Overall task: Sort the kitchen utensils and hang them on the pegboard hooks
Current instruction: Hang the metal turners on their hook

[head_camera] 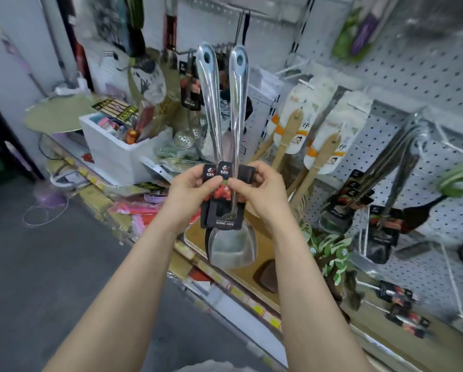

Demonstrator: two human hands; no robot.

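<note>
While both hands were held up in front of the display, the left hand (192, 185) pinched the left spatula (208, 103) at its black card label, thumb on the front and fingers curled behind. The right hand (260, 183) gripped the right spatula (238, 103) in the same manner, its thumb tip almost meeting the left thumb. Both spatulas were steel and stood handle-up, close together at the hands and splayed slightly apart towards the top. Each handle end showed an oval hanging hole. The card labels (222, 218) overlapped below the thumbs, and the blades (231, 248) hung beneath them, one behind the other, above the front of the shelf (254, 267).

Beyond the handles, further carded utensils (190, 89) hung in a row, blurred. To the right, a white pegboard (413, 76) carried packaged wooden spatulas (319, 146) and, further right, a bunch of steel utensils (402, 162) with like black labels. To the left, a white foam box (123, 154) of mixed goods sat on the shelf. Grey floor (64, 264) lay below the left forearm.
</note>
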